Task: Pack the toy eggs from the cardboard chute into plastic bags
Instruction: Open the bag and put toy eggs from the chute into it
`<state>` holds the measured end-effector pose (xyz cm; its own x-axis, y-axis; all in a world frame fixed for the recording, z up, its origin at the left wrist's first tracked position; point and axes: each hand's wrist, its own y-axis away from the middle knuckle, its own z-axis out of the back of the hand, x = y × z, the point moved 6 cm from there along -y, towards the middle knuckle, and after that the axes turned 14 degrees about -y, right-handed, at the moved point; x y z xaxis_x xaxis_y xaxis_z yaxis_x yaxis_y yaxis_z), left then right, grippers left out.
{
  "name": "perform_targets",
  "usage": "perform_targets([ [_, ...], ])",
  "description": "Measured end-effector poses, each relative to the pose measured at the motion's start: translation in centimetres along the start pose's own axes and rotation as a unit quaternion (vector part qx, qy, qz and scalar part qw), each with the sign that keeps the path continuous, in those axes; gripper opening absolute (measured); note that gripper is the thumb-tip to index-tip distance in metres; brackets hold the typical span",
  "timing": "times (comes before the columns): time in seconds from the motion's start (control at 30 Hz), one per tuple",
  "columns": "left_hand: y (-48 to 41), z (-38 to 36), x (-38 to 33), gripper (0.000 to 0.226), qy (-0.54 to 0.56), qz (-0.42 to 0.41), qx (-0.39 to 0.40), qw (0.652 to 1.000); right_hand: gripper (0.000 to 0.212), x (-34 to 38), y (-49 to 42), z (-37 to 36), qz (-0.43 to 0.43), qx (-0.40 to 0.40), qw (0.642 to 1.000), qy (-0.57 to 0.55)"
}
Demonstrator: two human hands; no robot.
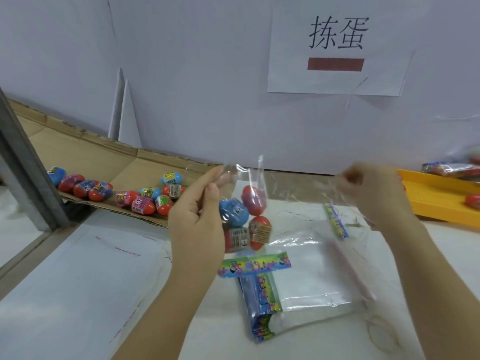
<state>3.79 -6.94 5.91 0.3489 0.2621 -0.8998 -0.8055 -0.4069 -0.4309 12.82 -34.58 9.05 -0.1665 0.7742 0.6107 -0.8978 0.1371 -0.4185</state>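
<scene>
Pinching one bag (255,178), four eggs (235,216) inside, ten on chute (104,162).

Eggs (244,219) between chute (109,162) leftward and tray (439,201) rightward

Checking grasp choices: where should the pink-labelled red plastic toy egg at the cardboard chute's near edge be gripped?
Probably from above, fingers across the short middle of the pink-labelled red plastic toy egg: it lies on its side on the brown cardboard chute, with other eggs crowding both ends.
</scene>
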Motion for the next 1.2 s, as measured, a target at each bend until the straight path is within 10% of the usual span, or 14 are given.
perform_targets([
  [0.13, -0.5, 0.7, 1.0, 0.029, -0.022, 0.029, -0.035, 0.999, 0.020, -3.6, 0.1, -1.7, -0.094, 0.219, 0.952, 0.192],
  [0.27, -0.4, 0.6, 1.2, 0.028, -0.037, 0.036, -0.032, 0.998, 0.038, 0.8, -0.1, 0.6, -0.031, 0.316, 0.931, -0.182],
  [0.33, -0.3, 0.3, 1.3, 0.027, -0.035, 0.039, -0.020, 0.998, 0.050, -0.7, -0.7, -0.1, -0.105, 0.290, 0.887, -0.343],
  [0.43, -0.1, 0.3, 0.7, 0.028, -0.049, 0.011, -0.016, 0.999, 0.035, -4.0, -0.4, -1.7, -0.199, 0.231, 0.937, -0.168],
  [0.57, 0.0, 0.1, 0.4, 0.029, -0.063, -0.014, -0.009, 0.998, 0.039, -2.4, -1.7, -1.8, -0.086, 0.252, 0.947, -0.180],
  [0.8, 0.4, -0.3, -0.2, 0.028, -0.037, -0.024, -0.001, 0.999, 0.037, -1.2, -1.4, -2.3, -0.163, 0.267, 0.921, -0.231],
  [0.93, 0.2, -0.3, 0.1, 0.026, -0.009, -0.002, -0.001, 1.000, 0.045, 1.7, 1.8, -3.2, -0.188, 0.382, 0.780, -0.458],
  [1.03, 0.4, -0.4, 0.3, 0.026, -0.001, 0.017, -0.007, 1.000, 0.036, 1.1, 1.6, -2.1, -0.147, 0.275, 0.828, -0.466],
  [1.2, 0.5, -0.5, 0.6, 0.025, 0.002, 0.050, -0.008, 0.999, 0.032, 2.7, 3.7, -1.4, -0.110, 0.342, 0.757, -0.546],
])
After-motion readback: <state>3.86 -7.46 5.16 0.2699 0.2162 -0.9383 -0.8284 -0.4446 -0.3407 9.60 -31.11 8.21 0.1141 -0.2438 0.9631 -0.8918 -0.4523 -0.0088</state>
